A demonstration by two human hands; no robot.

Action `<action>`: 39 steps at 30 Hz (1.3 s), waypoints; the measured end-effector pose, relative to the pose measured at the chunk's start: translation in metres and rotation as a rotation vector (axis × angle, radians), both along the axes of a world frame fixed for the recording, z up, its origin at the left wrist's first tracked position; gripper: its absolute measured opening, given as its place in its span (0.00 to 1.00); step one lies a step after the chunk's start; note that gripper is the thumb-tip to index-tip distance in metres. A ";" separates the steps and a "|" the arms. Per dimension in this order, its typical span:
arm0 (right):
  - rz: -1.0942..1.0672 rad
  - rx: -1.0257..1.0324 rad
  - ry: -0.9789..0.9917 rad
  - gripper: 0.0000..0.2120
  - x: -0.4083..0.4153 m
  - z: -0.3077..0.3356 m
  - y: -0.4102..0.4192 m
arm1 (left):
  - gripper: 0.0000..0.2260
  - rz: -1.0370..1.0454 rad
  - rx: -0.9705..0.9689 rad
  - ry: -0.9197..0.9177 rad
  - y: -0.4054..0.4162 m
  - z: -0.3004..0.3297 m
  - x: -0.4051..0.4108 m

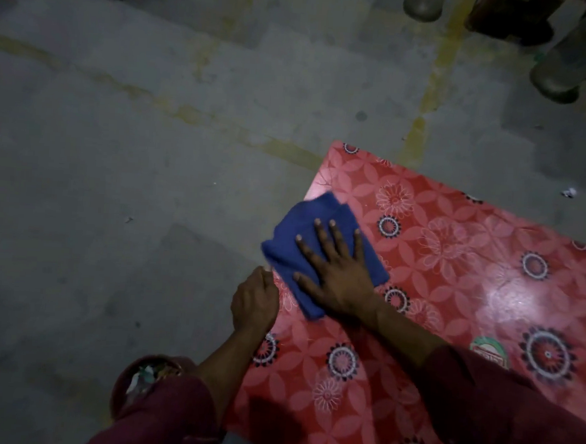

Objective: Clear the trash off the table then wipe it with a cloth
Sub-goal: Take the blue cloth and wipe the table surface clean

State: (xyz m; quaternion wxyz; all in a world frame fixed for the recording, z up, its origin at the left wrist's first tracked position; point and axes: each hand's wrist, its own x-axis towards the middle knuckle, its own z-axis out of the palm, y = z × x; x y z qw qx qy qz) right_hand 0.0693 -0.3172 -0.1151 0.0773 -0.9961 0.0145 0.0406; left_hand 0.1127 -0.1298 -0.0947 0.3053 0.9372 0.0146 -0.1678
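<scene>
A folded blue cloth (305,222) lies near the left edge of the table (470,267), which has a glossy red cover with flower and ring patterns. My right hand (333,269) lies flat on the cloth with fingers spread, pressing it onto the cover. My left hand (254,302) is curled at the table's left edge, just below the cloth's lower left corner; whether it grips the edge or holds something I cannot tell. No trash shows on the visible part of the cover.
A round dark red bin (131,380) with crumpled scraps inside stands on the grey concrete floor (116,176) by my left elbow. A small white scrap (568,193) lies on the floor beyond the table. Large clear bottles (569,63) stand at the top right.
</scene>
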 end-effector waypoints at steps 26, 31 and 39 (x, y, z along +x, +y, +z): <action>-0.136 0.018 0.048 0.35 0.121 -0.007 -0.069 | 0.17 0.001 0.307 -0.370 -0.010 -0.026 -0.009; 0.242 -0.044 -0.032 0.34 0.075 -0.019 -0.052 | 0.15 -0.016 0.320 -0.413 -0.011 -0.027 -0.009; -0.297 -0.001 0.059 0.35 0.110 -0.009 -0.159 | 0.12 -0.004 0.386 -0.420 -0.008 -0.037 -0.007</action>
